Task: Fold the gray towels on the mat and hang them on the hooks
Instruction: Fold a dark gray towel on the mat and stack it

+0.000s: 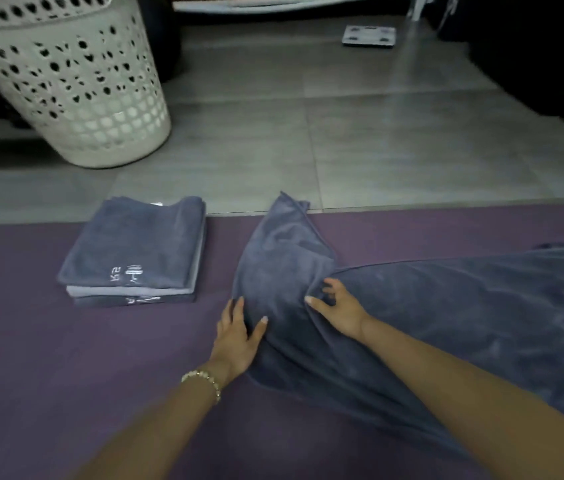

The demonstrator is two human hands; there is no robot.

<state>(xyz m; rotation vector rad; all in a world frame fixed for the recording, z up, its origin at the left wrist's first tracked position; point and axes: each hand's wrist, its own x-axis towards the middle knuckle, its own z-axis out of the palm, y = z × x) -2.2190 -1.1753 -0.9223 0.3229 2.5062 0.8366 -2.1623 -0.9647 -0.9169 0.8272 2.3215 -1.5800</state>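
Observation:
A large gray towel (pixel 429 306) with white lettering lies spread and rumpled over the purple mat (pixel 31 341), its left end bunched toward the mat's far edge. My left hand (pixel 237 336) lies flat on the towel's left edge, fingers apart, thumb on the cloth. My right hand (pixel 337 304) pinches a fold of the same towel near its middle. A stack of three folded gray towels (pixel 135 254) rests on the mat to the left, apart from both hands. No hooks are in view.
A white perforated laundry basket (pixel 72 81) stands on the gray tiled floor (pixel 377 133) beyond the mat at upper left. A bathroom scale (pixel 368 36) lies on the floor at the back. Dark furniture (pixel 550 46) fills the upper right.

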